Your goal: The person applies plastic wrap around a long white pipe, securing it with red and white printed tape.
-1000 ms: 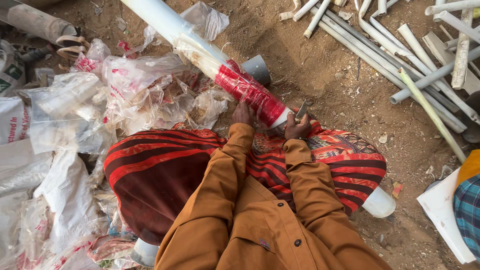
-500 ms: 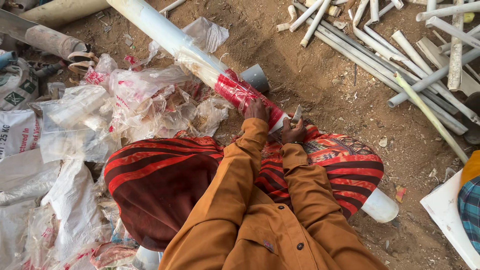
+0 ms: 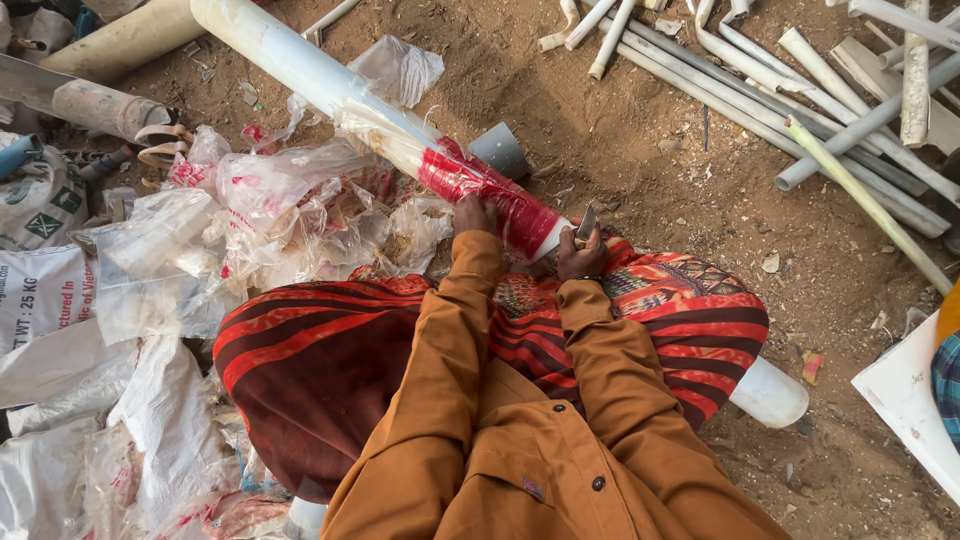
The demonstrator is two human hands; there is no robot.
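Observation:
A long thick white pipe [image 3: 290, 62] runs diagonally over my lap, its lower end [image 3: 770, 392] poking out past my red striped cloth. A band of red printed plastic wrap [image 3: 485, 190] covers its middle. My left hand [image 3: 472, 214] presses on the wrapped part. My right hand [image 3: 582, 255] grips a small metal blade [image 3: 586, 222], its tip against the edge of the red wrap. My orange sleeves reach down to both hands.
Crumpled clear and red plastic bags [image 3: 250, 210] lie heaped to the left, with white sacks [image 3: 45, 300] beyond. A grey pipe fitting [image 3: 500, 150] sits behind the pipe. Several thin white pipes [image 3: 800, 90] lie on the dirt at upper right. A white board [image 3: 905, 395] is at right.
The view has shifted slightly and closed in. Both hands stay on the red wrapped section; my right hand with the blade has shifted a little along the wrap.

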